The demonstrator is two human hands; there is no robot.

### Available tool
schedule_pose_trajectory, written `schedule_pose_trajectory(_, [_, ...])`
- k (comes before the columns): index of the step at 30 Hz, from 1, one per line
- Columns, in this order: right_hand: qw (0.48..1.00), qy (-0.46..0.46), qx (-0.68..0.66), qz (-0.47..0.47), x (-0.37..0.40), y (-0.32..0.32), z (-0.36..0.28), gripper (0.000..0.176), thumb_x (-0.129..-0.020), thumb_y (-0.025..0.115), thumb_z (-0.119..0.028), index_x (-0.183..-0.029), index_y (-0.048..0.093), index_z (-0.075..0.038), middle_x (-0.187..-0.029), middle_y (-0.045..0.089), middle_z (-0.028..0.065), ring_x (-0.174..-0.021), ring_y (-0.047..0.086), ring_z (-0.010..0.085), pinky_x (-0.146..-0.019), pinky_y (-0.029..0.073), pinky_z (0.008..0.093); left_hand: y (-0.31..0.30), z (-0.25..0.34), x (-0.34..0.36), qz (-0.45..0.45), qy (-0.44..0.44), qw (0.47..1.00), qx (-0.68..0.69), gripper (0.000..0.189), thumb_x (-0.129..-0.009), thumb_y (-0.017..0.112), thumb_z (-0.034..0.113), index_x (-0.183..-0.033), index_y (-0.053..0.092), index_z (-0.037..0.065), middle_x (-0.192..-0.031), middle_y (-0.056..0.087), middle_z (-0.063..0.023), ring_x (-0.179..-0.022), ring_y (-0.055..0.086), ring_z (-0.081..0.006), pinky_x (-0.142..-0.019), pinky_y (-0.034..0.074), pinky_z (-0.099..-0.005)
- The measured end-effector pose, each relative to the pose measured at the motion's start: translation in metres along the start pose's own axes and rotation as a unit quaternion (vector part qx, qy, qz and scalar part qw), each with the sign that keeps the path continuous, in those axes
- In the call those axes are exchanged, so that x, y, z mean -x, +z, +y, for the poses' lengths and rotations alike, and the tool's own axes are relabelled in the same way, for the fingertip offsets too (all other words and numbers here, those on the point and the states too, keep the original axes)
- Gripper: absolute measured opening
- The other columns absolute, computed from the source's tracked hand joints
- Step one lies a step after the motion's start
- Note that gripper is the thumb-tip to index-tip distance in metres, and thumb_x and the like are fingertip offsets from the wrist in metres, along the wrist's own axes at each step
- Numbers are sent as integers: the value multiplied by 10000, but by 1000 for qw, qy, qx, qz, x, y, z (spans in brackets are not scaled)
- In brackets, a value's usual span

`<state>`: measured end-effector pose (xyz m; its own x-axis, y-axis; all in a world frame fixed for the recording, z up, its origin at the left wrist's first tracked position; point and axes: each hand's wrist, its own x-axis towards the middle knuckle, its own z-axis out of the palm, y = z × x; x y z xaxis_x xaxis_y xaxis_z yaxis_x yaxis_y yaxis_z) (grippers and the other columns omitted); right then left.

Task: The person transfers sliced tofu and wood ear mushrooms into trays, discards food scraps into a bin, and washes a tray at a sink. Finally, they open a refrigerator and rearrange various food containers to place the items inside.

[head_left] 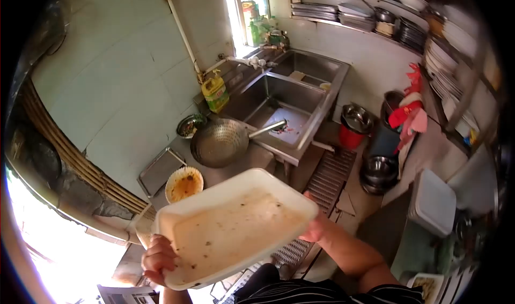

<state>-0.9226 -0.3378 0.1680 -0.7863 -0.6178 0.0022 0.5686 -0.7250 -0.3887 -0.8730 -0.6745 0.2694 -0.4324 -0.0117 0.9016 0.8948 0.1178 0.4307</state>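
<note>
Between my two hands I hold a white plastic tray (236,226), tilted, its inside stained brown with small dark scraps stuck to it. My left hand (159,258) is closed around the tray's left edge. At the opposite edge my right hand (315,226) grips the rim, with part of its fingers hidden by the tray. Just beyond the tray, a dirty bowl (185,185) with orange residue stands on the counter. A large perforated strainer (221,142) lies behind it, its handle reaching over the sink.
A steel double sink (316,135) stands ahead, with food scraps in the nearer basin. A yellow detergent jug (215,94) is at its left. Metal bowls (380,170) and a red bucket (351,136) sit on the floor at right. Shelves (354,24) hold stacked dishes.
</note>
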Motion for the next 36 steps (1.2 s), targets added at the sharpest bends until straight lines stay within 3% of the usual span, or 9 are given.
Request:
schedule_pose_trajectory(10, [977,46,199,59,-128,-50,-179,586,-878,498,-461,-1284,467,-40,-1161,601,157,-933,644,298,-662,575,445,104,-206,-88,348,-58,935,-32,640,-983,215,463,-496,404,94,-561,444,-39,-668,472,-198,-884,349,-406])
schedule_pose_trajectory(13, [978,13,194,71,-143,-75,-244,658,-843,510,-521,-1299,460,-50,-1181,591,163,-947,643,296,-655,590,437,132,-268,-113,24,-83,996,-30,711,-972,166,534,-480,413,84,-537,474,-32,-605,464,-207,-873,357,-414])
schedule_pose_trajectory(16, [984,-5,167,63,-164,-108,-325,719,-829,457,-607,-1312,464,-74,-1226,567,150,-965,635,304,-645,590,443,190,-335,-125,8,-85,996,-7,772,-918,122,648,-481,420,85,-497,446,-31,-509,427,-192,-590,378,-332])
schedule_pose_trajectory(22, [962,109,190,161,-255,-235,-481,645,-873,456,-599,-1300,451,-115,-1209,562,101,-1063,559,251,-786,511,439,304,-443,-146,30,-127,972,-197,807,-861,195,738,-479,415,61,-481,442,-34,-438,428,-180,-439,305,-312])
schedule_pose_trajectory(24, [860,-34,386,331,-292,-252,-508,530,-904,528,-479,-1280,440,-117,-1127,571,57,-983,562,184,-756,499,377,334,-473,-150,76,-204,932,-290,808,-867,250,723,-495,439,31,-483,431,-42,-443,433,-183,-434,296,-315])
schedule_pose_trajectory(26, [834,-94,495,226,-328,-258,-543,280,-949,519,-334,-1080,577,-93,-950,597,-11,-842,550,85,-702,459,251,349,-511,-143,154,-243,920,-267,757,-881,365,665,-538,509,6,-494,448,-44,-464,442,-148,-441,305,-308])
schedule_pose_trajectory(31, [669,-212,709,-67,-447,-200,-581,252,-904,543,-194,-722,601,-29,-777,622,98,-782,597,267,-687,469,352,379,-581,-159,256,-345,836,-342,512,-916,498,387,-578,538,5,-512,447,-2,-503,420,-99,-458,341,-277])
schedule_pose_trajectory(33, [532,-281,789,-127,-507,-183,-577,118,-833,533,-97,-933,572,-49,-932,614,154,-905,577,353,-760,469,419,373,-626,-145,244,-415,804,-349,438,-834,593,390,-586,579,29,-500,485,-67,-487,465,-159,-489,387,-324])
schedule_pose_trajectory(36, [331,-333,875,-117,-572,-167,-566,353,-828,605,-271,-1106,549,-60,-1098,584,141,-1027,574,291,-831,447,460,386,-660,-171,151,-519,716,-442,414,-736,662,436,-596,615,49,-545,537,-142,-508,519,-281,-540,433,-386])
